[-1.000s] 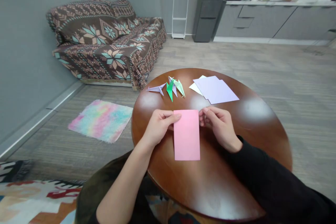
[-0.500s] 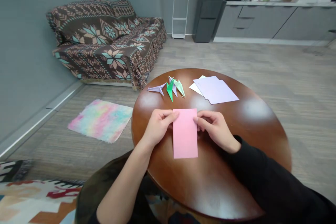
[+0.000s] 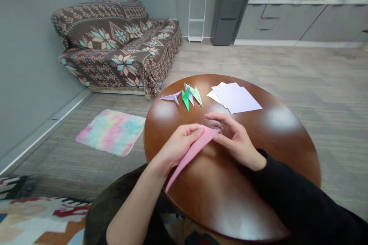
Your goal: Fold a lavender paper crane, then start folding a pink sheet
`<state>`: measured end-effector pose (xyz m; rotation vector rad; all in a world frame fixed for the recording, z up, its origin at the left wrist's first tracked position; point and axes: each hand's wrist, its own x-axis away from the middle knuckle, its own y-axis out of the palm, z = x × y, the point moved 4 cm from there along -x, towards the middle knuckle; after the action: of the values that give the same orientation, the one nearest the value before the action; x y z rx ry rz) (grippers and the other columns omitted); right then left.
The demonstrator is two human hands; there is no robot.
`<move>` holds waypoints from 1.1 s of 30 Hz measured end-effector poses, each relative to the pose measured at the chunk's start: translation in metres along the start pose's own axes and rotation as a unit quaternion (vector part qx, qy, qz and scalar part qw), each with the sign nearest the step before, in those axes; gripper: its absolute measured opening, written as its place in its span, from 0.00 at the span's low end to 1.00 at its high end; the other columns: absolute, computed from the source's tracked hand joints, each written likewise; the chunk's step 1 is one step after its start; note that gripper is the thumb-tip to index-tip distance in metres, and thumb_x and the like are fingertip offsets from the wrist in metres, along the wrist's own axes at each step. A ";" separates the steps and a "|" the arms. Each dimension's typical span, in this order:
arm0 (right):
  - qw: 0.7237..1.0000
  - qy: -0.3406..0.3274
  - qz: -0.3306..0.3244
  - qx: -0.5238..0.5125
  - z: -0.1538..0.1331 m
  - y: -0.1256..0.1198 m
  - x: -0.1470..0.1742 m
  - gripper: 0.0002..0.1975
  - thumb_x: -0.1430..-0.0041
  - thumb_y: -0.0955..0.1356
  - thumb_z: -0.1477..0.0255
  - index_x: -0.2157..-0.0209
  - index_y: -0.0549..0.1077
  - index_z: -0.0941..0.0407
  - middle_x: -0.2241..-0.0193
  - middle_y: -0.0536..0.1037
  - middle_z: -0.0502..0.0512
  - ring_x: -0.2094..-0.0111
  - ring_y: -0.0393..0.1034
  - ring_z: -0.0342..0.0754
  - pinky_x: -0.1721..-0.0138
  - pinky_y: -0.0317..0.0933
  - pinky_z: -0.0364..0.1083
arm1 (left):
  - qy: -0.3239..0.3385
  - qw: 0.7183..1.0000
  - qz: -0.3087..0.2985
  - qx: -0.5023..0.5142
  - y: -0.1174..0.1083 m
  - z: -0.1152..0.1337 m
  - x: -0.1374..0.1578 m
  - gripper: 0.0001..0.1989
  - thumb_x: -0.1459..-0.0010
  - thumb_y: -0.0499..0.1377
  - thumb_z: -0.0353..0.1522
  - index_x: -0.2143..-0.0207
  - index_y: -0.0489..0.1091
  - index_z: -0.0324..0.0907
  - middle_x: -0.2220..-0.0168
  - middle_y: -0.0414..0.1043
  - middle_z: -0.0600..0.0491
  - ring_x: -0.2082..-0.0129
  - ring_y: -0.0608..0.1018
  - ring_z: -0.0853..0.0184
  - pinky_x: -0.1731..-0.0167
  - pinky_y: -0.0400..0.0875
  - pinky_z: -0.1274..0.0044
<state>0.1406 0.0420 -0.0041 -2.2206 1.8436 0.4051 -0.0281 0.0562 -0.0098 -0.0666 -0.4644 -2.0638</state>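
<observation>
A folded pink sheet of paper (image 3: 192,154) is tilted over the round brown table (image 3: 227,191), its lower end slanting toward the near left edge. My left hand (image 3: 185,141) pinches it near the top, thumb in front and fingers partly hidden behind. At the paper's upper right corner is my right hand (image 3: 234,136), its fingers apart, with the thumb beside or touching that corner. Beyond my hands lie several folded paper cranes: a purple one (image 3: 172,97), a green one (image 3: 186,97) and a pale green one (image 3: 196,95) among them.
Purple paper sheets (image 3: 238,98) lie at the table's far side, partly over a whitish sheet (image 3: 216,95). A patterned sofa (image 3: 115,49) stands at the back left, and a fluffy pastel mat (image 3: 110,132) is on the floor. Kitchen cabinets (image 3: 287,23) line the back right.
The pink paper has turned from upright and facing me to a slant, edge partly toward me. My right hand has loosened from its side, fingers spreading; my left hand has shifted slightly right and nearer.
</observation>
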 end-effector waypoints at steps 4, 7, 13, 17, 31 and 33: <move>1.000 0.019 -0.016 -0.016 -0.004 0.001 0.000 0.06 0.34 0.73 0.68 0.67 0.82 0.51 0.60 0.82 0.52 0.59 0.76 0.48 0.55 0.68 0.47 | -0.075 0.994 -0.079 0.016 0.009 -0.007 0.001 0.19 0.47 0.72 0.44 0.64 0.77 0.37 0.73 0.77 0.51 0.80 0.75 0.72 0.79 0.68 0.81; 0.999 0.045 0.006 -0.014 -0.003 -0.003 0.001 0.06 0.35 0.74 0.68 0.67 0.81 0.52 0.68 0.80 0.50 0.67 0.72 0.45 0.63 0.65 0.45 | -0.146 0.979 -0.102 0.100 0.004 -0.015 0.001 0.31 0.39 0.60 0.55 0.55 0.77 0.33 0.62 0.82 0.38 0.66 0.85 0.55 0.65 0.80 0.68; 0.997 0.071 0.002 -0.016 0.000 -0.004 0.002 0.09 0.37 0.74 0.66 0.70 0.80 0.54 0.70 0.78 0.51 0.69 0.68 0.45 0.67 0.61 0.45 | -0.178 0.942 -0.231 0.164 0.001 -0.016 0.010 0.41 0.34 0.47 0.56 0.48 0.76 0.25 0.56 0.82 0.31 0.60 0.85 0.52 0.55 0.77 0.65; 0.997 0.077 0.030 -0.003 -0.002 -0.005 0.001 0.08 0.38 0.74 0.66 0.69 0.80 0.54 0.72 0.78 0.50 0.71 0.68 0.45 0.69 0.61 0.44 | -0.161 0.945 -0.227 0.173 0.005 -0.012 0.014 0.33 0.32 0.50 0.49 0.47 0.76 0.27 0.48 0.79 0.31 0.60 0.85 0.52 0.57 0.78 0.67; 0.992 0.059 0.103 0.046 -0.008 -0.012 0.000 0.08 0.40 0.75 0.67 0.72 0.80 0.53 0.74 0.80 0.49 0.73 0.71 0.45 0.72 0.64 0.43 | -0.208 0.934 -0.260 0.132 0.008 -0.017 0.016 0.38 0.33 0.46 0.54 0.49 0.78 0.30 0.53 0.81 0.33 0.59 0.84 0.50 0.52 0.75 0.62; 0.991 0.059 0.110 0.049 -0.008 -0.013 0.000 0.08 0.40 0.75 0.67 0.72 0.80 0.53 0.74 0.80 0.49 0.73 0.71 0.45 0.72 0.64 0.44 | -0.207 0.933 -0.265 0.127 0.008 -0.016 0.016 0.39 0.33 0.46 0.55 0.49 0.78 0.30 0.55 0.82 0.33 0.59 0.84 0.49 0.52 0.74 0.61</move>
<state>0.1542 0.0414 0.0028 -2.0233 2.1310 0.2193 -0.0268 0.0339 -0.0186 -0.2472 -1.1071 -2.5016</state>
